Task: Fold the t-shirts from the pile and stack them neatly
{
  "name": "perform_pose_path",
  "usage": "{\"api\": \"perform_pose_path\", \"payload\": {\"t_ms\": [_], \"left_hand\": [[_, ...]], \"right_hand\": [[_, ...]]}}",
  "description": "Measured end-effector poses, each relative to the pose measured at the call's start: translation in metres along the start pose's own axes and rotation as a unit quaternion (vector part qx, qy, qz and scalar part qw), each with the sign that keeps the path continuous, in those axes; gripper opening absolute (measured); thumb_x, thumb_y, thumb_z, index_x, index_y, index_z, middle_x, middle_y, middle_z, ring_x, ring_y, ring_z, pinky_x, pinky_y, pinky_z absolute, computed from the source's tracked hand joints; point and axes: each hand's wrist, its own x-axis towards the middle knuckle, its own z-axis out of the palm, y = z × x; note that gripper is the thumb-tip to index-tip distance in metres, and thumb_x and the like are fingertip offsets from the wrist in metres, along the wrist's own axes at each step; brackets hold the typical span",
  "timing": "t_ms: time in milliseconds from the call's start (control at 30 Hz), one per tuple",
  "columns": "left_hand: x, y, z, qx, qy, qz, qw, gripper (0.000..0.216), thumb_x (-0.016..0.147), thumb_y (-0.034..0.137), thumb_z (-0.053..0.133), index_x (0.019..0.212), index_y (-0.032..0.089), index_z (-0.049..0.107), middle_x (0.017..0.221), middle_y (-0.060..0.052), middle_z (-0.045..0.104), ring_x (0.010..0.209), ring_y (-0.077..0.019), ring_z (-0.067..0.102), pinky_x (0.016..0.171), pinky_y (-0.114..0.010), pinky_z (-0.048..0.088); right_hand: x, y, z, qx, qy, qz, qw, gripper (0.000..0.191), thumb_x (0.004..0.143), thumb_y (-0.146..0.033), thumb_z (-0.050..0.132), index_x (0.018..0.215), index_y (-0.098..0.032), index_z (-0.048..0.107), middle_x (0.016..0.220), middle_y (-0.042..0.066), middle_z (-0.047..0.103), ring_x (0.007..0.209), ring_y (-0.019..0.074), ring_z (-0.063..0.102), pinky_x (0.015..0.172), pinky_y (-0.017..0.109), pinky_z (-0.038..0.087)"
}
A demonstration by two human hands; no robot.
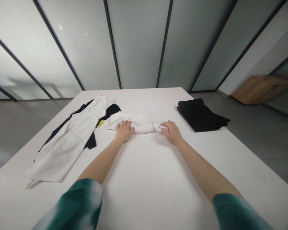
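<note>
White garment [62, 147]: lying long and loose at the left of the white table [144, 179], covering most of a black garment [110, 110] beneath it; a small yellow scrap [100, 123] is peeking out, too little showing to identify. Left hand [124, 131]: resting palm down, fingers spread flat and pressing on the left end of a bunched white cloth [139, 124] at the table's middle; arm reaching straight forward. Right hand [171, 131]: fingers curling onto the cloth's right end, whether pinching it or only pressing cannot be told. Folded black clothes [200, 118]: sitting near the right edge, apart from the cloth. Frosted glass wall [139, 41] standing behind; wooden cabinet [261, 89] showing far right
</note>
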Motion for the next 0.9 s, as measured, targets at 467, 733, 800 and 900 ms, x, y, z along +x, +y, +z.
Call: {"api": "perform_pose_path", "payload": {"t_ms": [467, 733, 800, 900], "left_hand": [[-0.001, 0.008, -0.012, 0.041, -0.016, -0.024, 0.999, 0.043, 0.095, 0.041, 0.043, 0.130, 0.020, 0.059, 0.134, -0.013, 0.059, 0.125, -0.0323, 0.051, 0.108, -0.048, 0.033], [0.001, 0.011, -0.016, 0.001, 0.007, 0.001, 1.000, 0.035, 0.097, 0.040, 0.042, 0.112, 0.017, 0.064, 0.113, -0.015, 0.067, 0.110, -0.0308, 0.059, 0.095, -0.045, 0.041], [0.001, 0.012, -0.018, -0.025, -0.022, 0.034, 0.999, 0.033, 0.098, 0.038, 0.040, 0.100, 0.018, 0.066, 0.098, -0.011, 0.070, 0.099, -0.0276, 0.063, 0.091, -0.042, 0.043], [0.001, 0.015, -0.019, -0.069, -0.026, 0.091, 0.993, 0.032, 0.097, 0.037, 0.041, 0.098, 0.018, 0.066, 0.095, -0.010, 0.071, 0.094, -0.0249, 0.064, 0.089, -0.039, 0.043]], "right_hand": [[0.004, -0.022, 0.010, -0.181, -0.136, 0.126, 0.966, 0.036, 0.085, -0.028, 0.052, 0.114, -0.020, 0.071, 0.124, 0.009, 0.069, 0.114, 0.0238, 0.061, 0.100, 0.035, 0.043], [0.012, -0.003, -0.015, -0.291, -0.116, 0.256, 0.915, 0.039, 0.088, -0.034, 0.050, 0.115, -0.019, 0.072, 0.114, 0.015, 0.071, 0.108, 0.0327, 0.062, 0.089, 0.044, 0.040], [0.012, 0.001, -0.017, -0.285, -0.108, 0.258, 0.917, 0.035, 0.087, -0.031, 0.049, 0.109, -0.018, 0.073, 0.104, 0.014, 0.073, 0.102, 0.0314, 0.063, 0.086, 0.042, 0.040], [0.009, -0.006, -0.012, -0.266, -0.056, 0.187, 0.944, 0.029, 0.084, -0.025, 0.050, 0.103, -0.016, 0.070, 0.090, 0.011, 0.072, 0.091, 0.0277, 0.063, 0.084, 0.040, 0.039]]}}
